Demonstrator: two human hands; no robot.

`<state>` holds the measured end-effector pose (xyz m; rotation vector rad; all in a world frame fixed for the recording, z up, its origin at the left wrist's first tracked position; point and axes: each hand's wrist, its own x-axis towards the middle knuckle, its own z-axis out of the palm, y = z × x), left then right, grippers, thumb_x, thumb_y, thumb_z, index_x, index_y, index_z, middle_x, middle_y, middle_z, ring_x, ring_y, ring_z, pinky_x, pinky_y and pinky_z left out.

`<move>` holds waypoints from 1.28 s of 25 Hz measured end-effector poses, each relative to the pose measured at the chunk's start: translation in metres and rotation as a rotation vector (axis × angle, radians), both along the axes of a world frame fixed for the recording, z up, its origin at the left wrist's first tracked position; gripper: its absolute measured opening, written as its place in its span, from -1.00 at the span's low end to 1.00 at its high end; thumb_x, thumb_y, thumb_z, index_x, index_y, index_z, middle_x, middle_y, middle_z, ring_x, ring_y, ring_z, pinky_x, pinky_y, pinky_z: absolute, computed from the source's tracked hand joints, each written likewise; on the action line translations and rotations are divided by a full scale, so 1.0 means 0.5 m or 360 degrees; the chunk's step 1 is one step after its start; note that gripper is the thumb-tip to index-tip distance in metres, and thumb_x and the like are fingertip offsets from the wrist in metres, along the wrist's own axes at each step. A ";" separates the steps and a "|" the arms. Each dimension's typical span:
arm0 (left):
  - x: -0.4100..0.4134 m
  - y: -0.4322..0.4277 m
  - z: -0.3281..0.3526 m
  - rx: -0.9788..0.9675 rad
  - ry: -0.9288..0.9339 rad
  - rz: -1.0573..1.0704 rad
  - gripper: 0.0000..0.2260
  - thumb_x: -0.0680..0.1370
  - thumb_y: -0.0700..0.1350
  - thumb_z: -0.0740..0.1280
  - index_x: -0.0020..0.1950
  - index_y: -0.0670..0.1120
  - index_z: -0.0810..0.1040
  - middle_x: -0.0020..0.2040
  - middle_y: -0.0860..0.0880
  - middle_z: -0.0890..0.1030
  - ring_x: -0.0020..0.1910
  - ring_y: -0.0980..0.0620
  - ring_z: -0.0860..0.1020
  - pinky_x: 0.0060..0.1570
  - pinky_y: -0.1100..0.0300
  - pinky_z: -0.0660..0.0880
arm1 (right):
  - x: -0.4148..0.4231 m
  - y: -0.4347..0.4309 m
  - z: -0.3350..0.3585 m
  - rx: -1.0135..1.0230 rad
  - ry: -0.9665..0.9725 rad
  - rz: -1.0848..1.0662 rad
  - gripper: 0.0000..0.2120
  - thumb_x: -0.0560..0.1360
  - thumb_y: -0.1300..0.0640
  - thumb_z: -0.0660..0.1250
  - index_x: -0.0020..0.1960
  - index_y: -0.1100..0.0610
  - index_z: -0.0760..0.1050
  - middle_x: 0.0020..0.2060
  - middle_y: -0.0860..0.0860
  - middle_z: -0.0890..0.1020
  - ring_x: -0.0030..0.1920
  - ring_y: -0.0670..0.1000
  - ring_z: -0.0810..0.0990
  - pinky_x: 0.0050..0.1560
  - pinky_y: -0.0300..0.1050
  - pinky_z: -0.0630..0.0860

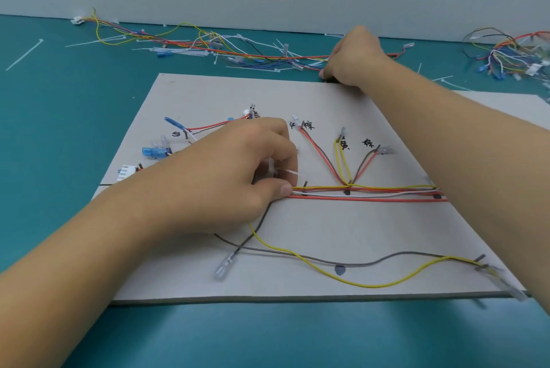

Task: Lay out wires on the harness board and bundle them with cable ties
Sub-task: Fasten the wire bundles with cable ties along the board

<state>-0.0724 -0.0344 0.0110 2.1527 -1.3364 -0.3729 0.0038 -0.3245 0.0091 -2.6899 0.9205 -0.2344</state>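
Left hand [238,177] sat on harness board [208,90], grip pinching white cable tie [287,172] at left end of wire bundle [369,193] — red, white, yellow strands lay flat across board's middle. Yellow wire [372,285] and grey wire [387,257] lay slack near board's front edge. Right hand [354,58] was just past board's far edge, on loose wire pile [208,49] on teal tabletop [59,129]. Fingers curled down — couldn't tell what grip held. Spare ties [23,55] lay scattered far left.

Wire clutter [208,49] behind harness board [357,227]
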 end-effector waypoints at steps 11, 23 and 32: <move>-0.004 -0.001 0.002 0.0036 0.0052 0.0056 -0.91 0.54 -0.09 0.46 -0.14 0.08 0.64 -0.07 0.13 0.52 -0.13 0.13 0.53 -0.10 0.20 0.44 | 0.019 0.002 -0.013 -0.0059 -0.0154 0.0020 -0.77 0.52 0.29 0.38 0.16 0.24 0.65 0.06 0.18 0.69 0.11 0.17 0.64 0.16 0.02 0.61; -0.006 -0.002 0.004 0.0050 0.0087 0.0062 -0.90 0.54 -0.10 0.46 -0.15 0.08 0.63 -0.06 0.13 0.52 -0.12 0.12 0.53 -0.08 0.15 0.45 | 0.024 -0.004 -0.026 0.0119 -0.0264 0.0222 -0.62 0.54 0.37 0.27 0.13 0.01 0.73 0.12 0.06 0.70 -0.04 -0.04 0.54 0.02 -0.29 0.44; -0.008 0.000 0.006 0.0070 0.0077 0.0071 -0.89 0.56 -0.09 0.44 -0.14 0.08 0.61 -0.06 0.13 0.50 -0.11 0.14 0.52 -0.04 0.11 0.46 | 0.025 -0.003 -0.019 -0.0239 -0.0110 0.0222 -0.69 0.49 0.39 0.27 0.20 0.27 0.60 0.14 0.27 0.64 0.13 0.24 0.61 0.16 0.03 0.60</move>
